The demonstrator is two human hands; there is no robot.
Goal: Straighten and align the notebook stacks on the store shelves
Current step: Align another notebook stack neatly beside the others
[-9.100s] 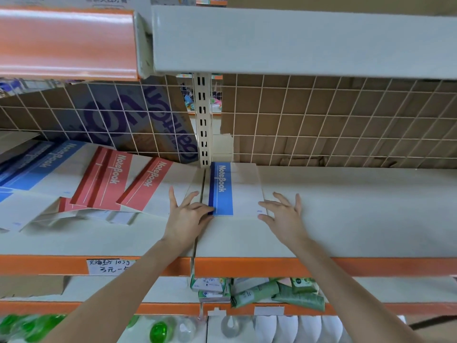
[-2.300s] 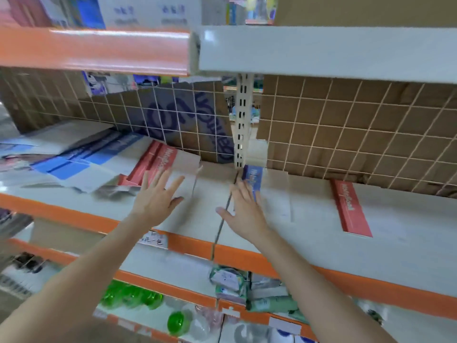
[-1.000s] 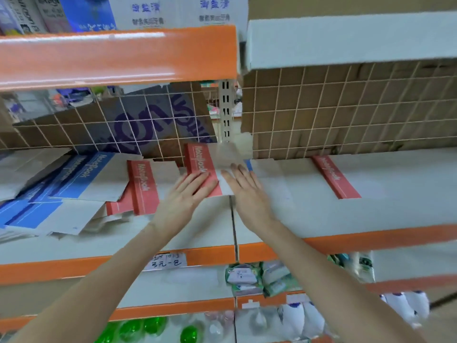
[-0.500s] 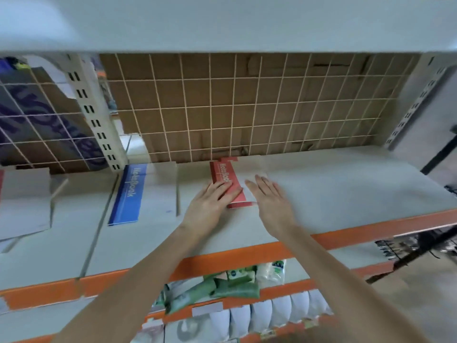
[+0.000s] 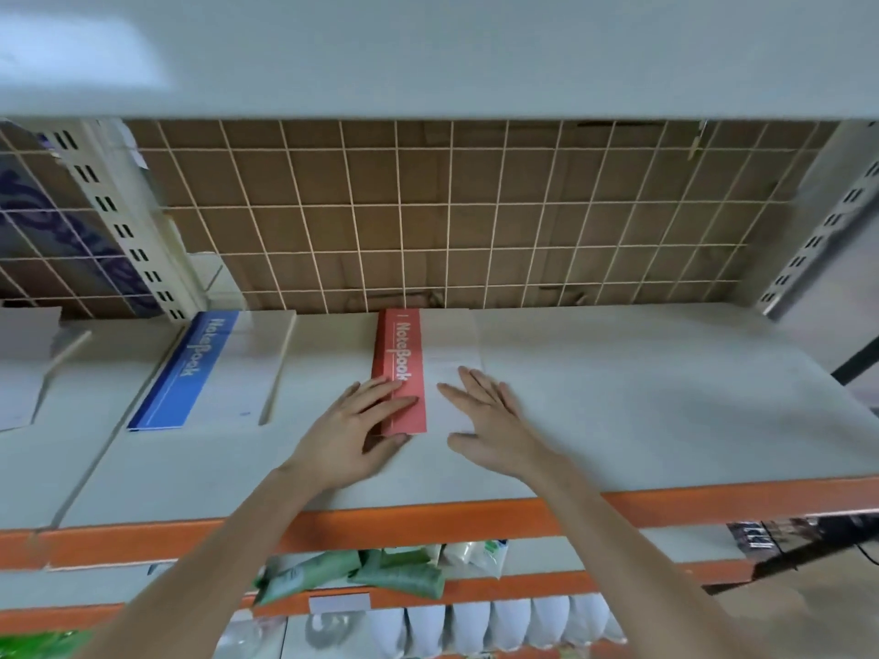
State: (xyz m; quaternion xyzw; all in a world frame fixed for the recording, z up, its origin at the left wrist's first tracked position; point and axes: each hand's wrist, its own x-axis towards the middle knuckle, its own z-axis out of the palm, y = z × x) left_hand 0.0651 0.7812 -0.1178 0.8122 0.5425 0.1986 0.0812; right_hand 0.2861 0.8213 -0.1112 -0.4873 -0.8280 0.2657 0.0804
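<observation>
A stack of pale notebooks with a red "NoteBook" spine band (image 5: 404,344) lies on the grey shelf (image 5: 642,397), running back toward the wire grid. My left hand (image 5: 354,430) lies flat with its fingers straight on the red band's near end. My right hand (image 5: 490,416) rests flat on the stack's pale cover at its right side. To the left lies a second stack with a blue band (image 5: 190,368), squared to the shelf and apart from both hands.
A wire grid (image 5: 428,221) with cardboard behind closes the shelf's back. Slotted uprights (image 5: 119,221) stand at the left and right. More pale notebooks (image 5: 24,359) lie at far left. Below the orange shelf edge (image 5: 428,520) are green tubes (image 5: 361,570) and white bottles.
The view has come closer to the red-banded stack. Both hands have stayed flat on it, the left on the red band, the right sliding to its right side.
</observation>
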